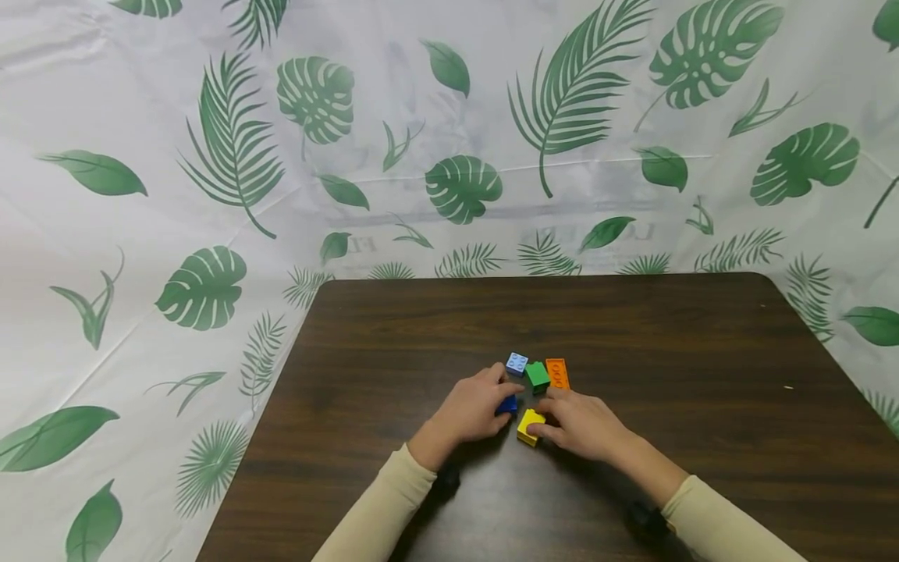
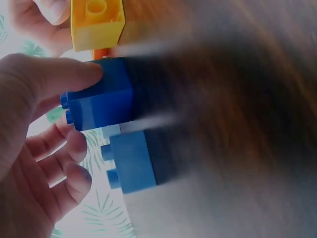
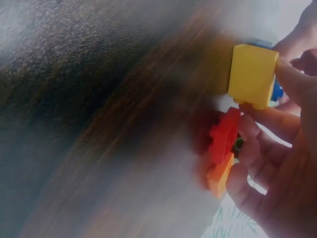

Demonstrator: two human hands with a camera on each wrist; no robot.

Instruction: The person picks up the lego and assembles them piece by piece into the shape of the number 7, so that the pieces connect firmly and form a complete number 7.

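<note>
The left hand [image 1: 472, 404] pinches the blue block [image 1: 507, 405] between thumb and finger, to the near left of the green block [image 1: 538, 376]. The right hand [image 1: 584, 423], on the green block's near right, grips the yellow block [image 1: 531, 426], which sits nearer the person than the green one. Just left of green is the light blue block [image 1: 517, 363]; just right, the orange block [image 1: 557, 372]. From the right wrist, the red block [image 3: 226, 136] partly covers green.

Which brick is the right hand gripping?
The yellow brick, the only yellow one in view, pinched by the right hand. The dark blue brick is in the left hand.
</note>
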